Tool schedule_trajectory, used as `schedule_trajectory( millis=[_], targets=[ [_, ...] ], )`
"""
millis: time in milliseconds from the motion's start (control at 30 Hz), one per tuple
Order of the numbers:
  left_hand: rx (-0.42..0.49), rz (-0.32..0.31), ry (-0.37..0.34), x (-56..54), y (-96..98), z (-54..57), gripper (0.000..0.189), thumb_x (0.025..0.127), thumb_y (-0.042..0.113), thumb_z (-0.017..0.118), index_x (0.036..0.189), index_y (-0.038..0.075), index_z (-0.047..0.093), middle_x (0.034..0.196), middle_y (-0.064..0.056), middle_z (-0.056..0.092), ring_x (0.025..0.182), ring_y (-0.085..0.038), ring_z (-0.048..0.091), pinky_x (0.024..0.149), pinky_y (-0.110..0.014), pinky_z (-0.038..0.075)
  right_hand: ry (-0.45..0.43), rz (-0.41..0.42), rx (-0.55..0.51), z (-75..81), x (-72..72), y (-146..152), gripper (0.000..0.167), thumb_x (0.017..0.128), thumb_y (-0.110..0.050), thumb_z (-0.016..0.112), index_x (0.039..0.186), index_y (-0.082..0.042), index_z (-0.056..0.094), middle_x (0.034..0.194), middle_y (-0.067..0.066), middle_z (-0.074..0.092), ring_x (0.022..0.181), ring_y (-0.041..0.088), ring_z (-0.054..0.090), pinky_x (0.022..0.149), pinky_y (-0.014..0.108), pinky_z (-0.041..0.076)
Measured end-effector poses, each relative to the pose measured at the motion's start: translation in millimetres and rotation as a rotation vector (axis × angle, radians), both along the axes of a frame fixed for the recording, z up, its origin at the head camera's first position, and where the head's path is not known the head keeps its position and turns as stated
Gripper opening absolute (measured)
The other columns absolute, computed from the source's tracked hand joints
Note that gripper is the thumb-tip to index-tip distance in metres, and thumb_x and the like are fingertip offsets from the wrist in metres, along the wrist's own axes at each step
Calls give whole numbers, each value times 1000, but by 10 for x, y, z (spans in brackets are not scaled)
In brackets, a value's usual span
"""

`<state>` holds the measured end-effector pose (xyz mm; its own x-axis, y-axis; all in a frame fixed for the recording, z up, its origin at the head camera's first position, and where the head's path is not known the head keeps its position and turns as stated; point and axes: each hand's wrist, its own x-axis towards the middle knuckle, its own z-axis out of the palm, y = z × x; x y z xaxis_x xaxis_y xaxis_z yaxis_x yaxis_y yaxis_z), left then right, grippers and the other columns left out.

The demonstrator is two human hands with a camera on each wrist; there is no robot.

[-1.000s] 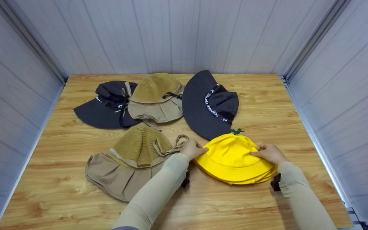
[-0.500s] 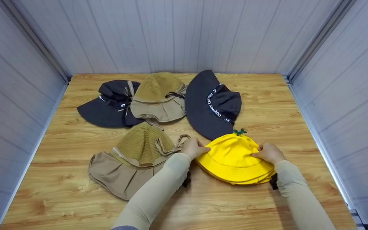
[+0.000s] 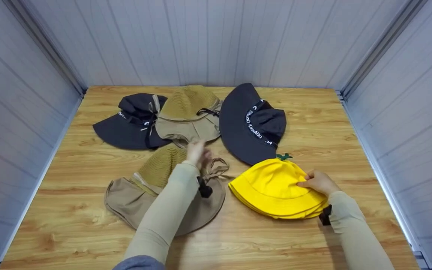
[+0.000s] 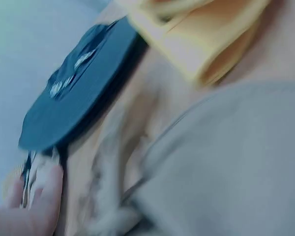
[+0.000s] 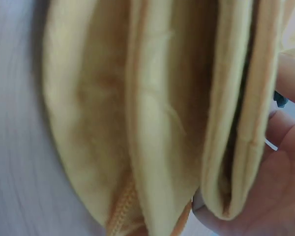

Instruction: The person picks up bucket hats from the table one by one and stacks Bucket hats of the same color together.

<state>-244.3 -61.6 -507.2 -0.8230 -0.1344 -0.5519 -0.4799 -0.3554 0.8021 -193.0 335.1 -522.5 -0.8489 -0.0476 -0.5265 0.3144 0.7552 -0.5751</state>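
A yellow bucket hat (image 3: 276, 187) with a green sprout on top lies at the right front; its brim shows in several layers in the right wrist view. My right hand (image 3: 319, 182) pinches its right side, with thumb and fingers (image 5: 285, 132) around the folded brim. My left hand (image 3: 197, 153), blurred, is over the front tan hat (image 3: 137, 204), which has a straw-coloured crown and cloth ties. Nothing shows between its fingers (image 4: 44, 206). My left forearm hides part of this hat.
Behind lie a dark hat (image 3: 126, 131) at the left, another tan hat (image 3: 188, 107) in the middle, and a dark wide-brimmed hat (image 3: 238, 123) at the right, close to the yellow one. Pale panel walls (image 3: 216, 41) enclose the wooden table (image 3: 62, 221).
My left hand has let go of the yellow hat's left side and moved left and away from me, over the front tan hat. The right hand keeps its hold. The head view has shifted slightly.
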Motion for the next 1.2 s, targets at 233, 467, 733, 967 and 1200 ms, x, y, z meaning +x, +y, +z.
schedule_trajectory(
  millis=[233, 467, 733, 967, 1200],
  targets=[
    [5, 219, 13, -121, -301, 34, 48, 105, 28, 45, 146, 6, 30, 96, -11, 56, 58, -17, 38, 54, -31, 34, -10, -3, 29, -9, -25, 5, 30, 88, -30, 75, 87, -9, 53, 84, 2, 48, 81, 18, 47, 70, 27, 38],
    [98, 299, 20, -161, -460, 43, 58, 105, 35, 43, 154, 12, 23, 155, -11, 27, 115, -26, 40, 83, -37, 40, -9, -5, 35, -41, -43, 2, 31, 88, -31, 75, 85, -10, 53, 84, 2, 48, 82, 19, 47, 71, 29, 37],
    [387, 389, 60, -122, -549, 20, 73, 104, 24, 48, 160, 21, 1, 166, -10, 12, 145, -35, 34, 113, -42, 41, 3, 3, 15, -55, -17, 5, 30, 89, -31, 74, 87, -9, 54, 85, 2, 47, 83, 20, 46, 72, 29, 36],
    [398, 331, 25, -175, -536, -33, 45, 100, 26, 58, 136, 14, 34, 123, -6, 46, 98, -20, 52, 69, -24, 47, -23, 58, -13, 39, -32, 37, 38, 90, -32, 73, 104, -3, 53, 87, 3, 48, 83, 20, 46, 72, 29, 38],
    [307, 294, 50, -226, -488, -81, 19, 96, 16, 65, 92, 12, 46, 73, 3, 56, 67, -11, 49, 67, -24, 47, -18, 133, 68, 312, -98, -80, 50, 91, -22, 70, 127, 7, 51, 117, 26, 55, 102, 34, 55, 84, 41, 50]
  ],
)
